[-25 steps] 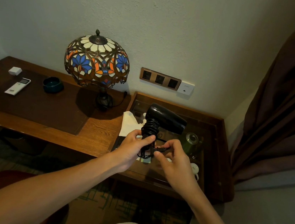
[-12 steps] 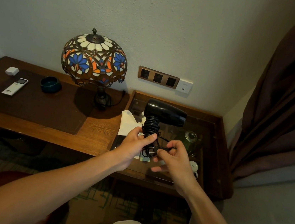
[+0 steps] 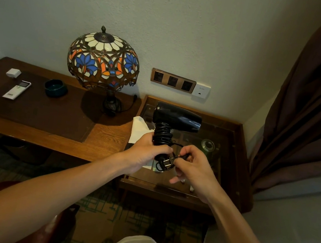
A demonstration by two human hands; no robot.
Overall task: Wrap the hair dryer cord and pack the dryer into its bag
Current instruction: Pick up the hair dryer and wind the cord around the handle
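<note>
Head view, inspection dialogue, items listed from left to right.

A: Report the desk (image 3: 33,128).
B: On its far left lie a small white box (image 3: 13,72) and a white remote control (image 3: 17,89). Next comes a dark green bowl (image 3: 56,88), then a stained-glass lamp (image 3: 103,62) standing near the desk's right end.

A: Left hand?
B: The left hand (image 3: 147,152) is wrapped around the lower handle of the black hair dryer (image 3: 176,117), gripping it firmly. The dryer is held upright above the glass-topped side table (image 3: 236,142), nozzle pointing right.

A: Cord status?
B: The cord (image 3: 162,134) is coiled around the handle in tight turns. A short free end leads to the plug (image 3: 167,162), which hangs just below the left fingers.

A: Right hand?
B: The right hand (image 3: 192,167) pinches the cord end just beside the plug, thumb and forefinger closed on it, remaining fingers loosely curled.

A: Background, right side?
B: A bronze socket panel (image 3: 173,80) and a white wall plate (image 3: 201,90) are on the wall; a brown curtain (image 3: 307,119) hangs at far right.
</note>
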